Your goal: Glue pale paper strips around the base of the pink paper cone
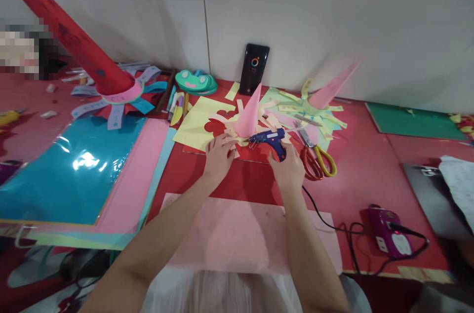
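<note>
A pink paper cone [249, 114] stands upright on paper pieces at the middle of the red table. My right hand [289, 167] is closed round the handle of a blue glue gun [272, 141], whose nozzle points left at the cone's base. My left hand [219, 156] is at the left of the cone's base, fingers bent over a pale paper strip; what they pinch, if anything, is too small to tell. Yellow paper [198, 123] lies beyond the left hand. Scissors with red and yellow handles [314, 155] lie right of the right hand.
A phone [255, 68] leans on the wall. Another pink cone [335, 86] stands at the back right, a tall red cone [70, 31] at the left. Blue film [77, 170] covers the left side. A purple power adapter [388, 231] and black cable [326, 224] lie at the right.
</note>
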`<state>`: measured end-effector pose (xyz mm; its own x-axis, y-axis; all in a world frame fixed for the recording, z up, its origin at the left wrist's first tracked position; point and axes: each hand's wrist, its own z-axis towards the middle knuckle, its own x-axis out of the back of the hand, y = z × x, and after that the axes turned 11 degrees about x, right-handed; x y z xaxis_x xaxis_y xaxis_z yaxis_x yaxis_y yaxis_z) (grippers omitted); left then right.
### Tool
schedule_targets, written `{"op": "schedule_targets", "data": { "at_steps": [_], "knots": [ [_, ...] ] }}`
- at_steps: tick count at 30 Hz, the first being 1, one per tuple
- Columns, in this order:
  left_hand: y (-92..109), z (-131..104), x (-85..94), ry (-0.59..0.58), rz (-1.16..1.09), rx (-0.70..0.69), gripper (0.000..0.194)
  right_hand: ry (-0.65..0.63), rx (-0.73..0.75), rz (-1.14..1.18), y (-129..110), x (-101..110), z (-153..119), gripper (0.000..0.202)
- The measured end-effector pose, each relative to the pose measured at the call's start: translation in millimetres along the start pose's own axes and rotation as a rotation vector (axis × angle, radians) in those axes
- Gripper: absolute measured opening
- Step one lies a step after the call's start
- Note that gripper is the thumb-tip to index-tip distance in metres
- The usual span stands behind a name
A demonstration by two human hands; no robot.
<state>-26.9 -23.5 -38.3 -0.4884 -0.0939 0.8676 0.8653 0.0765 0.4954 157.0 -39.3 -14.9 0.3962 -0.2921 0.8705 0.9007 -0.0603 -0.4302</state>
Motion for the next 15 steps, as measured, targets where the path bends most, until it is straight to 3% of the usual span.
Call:
{"op": "schedule_targets", "data": {
  "at_steps": [7, 15],
  "knots": [
    [-1, 0, -0.4, -0.007, -0.004, 0.002, 0.030, -0.058, -0.061, -0.016, -1, 6, 1, 0.042],
    [-1, 0, -0.2, -0.004, -0.017, 0.003, 0.028, -0.185, -0.160, 0.089, 17, 7, 7, 0.058]
  ]
}}
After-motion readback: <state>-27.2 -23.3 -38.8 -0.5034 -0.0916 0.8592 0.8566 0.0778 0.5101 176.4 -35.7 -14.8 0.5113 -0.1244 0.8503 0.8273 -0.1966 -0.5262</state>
